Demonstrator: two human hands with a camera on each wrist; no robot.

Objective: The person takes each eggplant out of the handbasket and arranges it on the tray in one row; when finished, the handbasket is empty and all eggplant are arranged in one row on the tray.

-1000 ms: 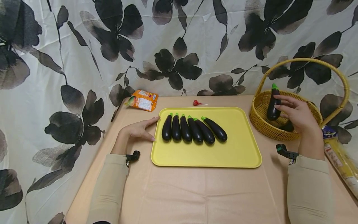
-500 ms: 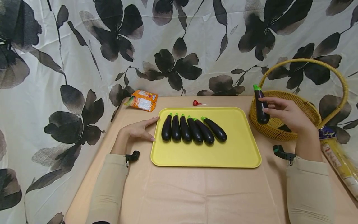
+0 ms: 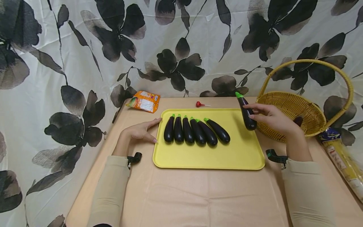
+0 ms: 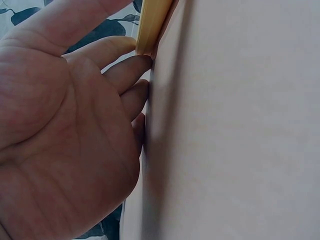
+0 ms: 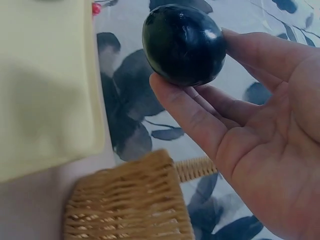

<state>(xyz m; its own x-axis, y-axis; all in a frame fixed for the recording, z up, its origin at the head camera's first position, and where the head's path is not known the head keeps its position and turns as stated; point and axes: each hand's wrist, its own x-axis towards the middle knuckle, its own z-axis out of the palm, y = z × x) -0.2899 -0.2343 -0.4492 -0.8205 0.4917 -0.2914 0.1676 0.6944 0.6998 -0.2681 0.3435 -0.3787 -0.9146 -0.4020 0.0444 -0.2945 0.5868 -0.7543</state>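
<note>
My right hand (image 3: 272,118) pinches an eggplant (image 3: 246,112) between thumb and fingers, its green stem end up and tilted left, over the tray's right edge. In the right wrist view the rounded dark end of that eggplant (image 5: 184,45) faces the camera. Several eggplants (image 3: 188,130) lie side by side on the left half of the yellow tray (image 3: 210,160), stems toward the back. My left hand (image 3: 140,131) touches the tray's left edge with its fingers extended. In the left wrist view the palm of the left hand (image 4: 75,120) shows beside the tray rim (image 4: 151,25).
A wicker basket (image 3: 292,101) with a tall handle stands right of the tray, a dark eggplant (image 3: 298,120) partly visible inside. An orange packet (image 3: 144,101) and a red lollipop (image 3: 202,104) lie behind the tray. A long yellow package (image 3: 343,157) lies at the right.
My right hand has carried the eggplant from above the basket leftward to the tray's right edge. The left hand and the eggplants on the tray have stayed where they were.
</note>
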